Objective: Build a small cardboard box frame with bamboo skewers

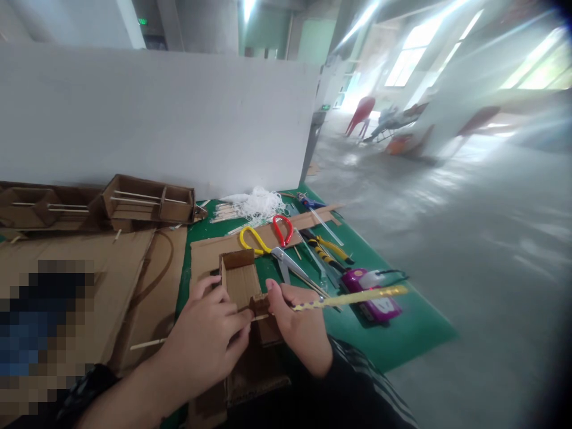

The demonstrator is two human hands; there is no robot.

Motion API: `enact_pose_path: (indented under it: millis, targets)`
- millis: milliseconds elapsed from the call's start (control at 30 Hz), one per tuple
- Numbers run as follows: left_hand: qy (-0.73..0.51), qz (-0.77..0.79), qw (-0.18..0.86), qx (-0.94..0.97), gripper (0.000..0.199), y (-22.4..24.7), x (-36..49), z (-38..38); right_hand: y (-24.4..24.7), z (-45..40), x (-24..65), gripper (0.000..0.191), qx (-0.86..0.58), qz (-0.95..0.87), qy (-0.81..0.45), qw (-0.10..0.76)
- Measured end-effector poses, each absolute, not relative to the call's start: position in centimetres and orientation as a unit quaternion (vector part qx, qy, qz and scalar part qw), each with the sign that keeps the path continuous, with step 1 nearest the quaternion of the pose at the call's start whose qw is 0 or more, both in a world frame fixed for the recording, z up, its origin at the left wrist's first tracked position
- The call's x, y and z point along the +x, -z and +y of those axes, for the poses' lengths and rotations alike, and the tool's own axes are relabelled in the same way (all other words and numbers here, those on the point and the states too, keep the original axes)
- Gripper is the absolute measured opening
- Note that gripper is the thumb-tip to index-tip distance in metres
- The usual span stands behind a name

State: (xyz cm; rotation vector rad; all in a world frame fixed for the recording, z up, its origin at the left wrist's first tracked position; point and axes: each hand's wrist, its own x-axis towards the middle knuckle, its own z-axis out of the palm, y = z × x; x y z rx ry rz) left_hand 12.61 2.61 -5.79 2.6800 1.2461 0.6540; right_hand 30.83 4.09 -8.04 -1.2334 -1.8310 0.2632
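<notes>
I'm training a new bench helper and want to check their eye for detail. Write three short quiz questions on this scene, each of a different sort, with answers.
1. True or false: the yellow rod sticks out from the right hand.
2. Multiple choice: what colours are the handle loops of the scissors?
A. Blue and green
B. Black and white
C. Yellow and red
3. Fill the gap: the upright panel behind the tangle of white string is coloured ____.

Key: 1. True; 2. C; 3. white
</notes>
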Motion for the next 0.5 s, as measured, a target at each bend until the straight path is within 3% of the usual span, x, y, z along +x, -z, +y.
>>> enact_pose_path:
  millis: [333, 500]
  targets:
    - [-0.195, 0.410, 0.058, 0.889, 0.019, 5.36, 12.54, 2.39, 7.73, 3.84, 30.70, 0.049, -0.517, -0.719, -0.163, 0.436]
    - [-0.193, 0.410, 0.052, 0.890, 0.019, 5.25, 12.55, 2.50, 7.79, 3.80, 31.19, 0.056, -0.562, -0.547, -0.282, 0.552]
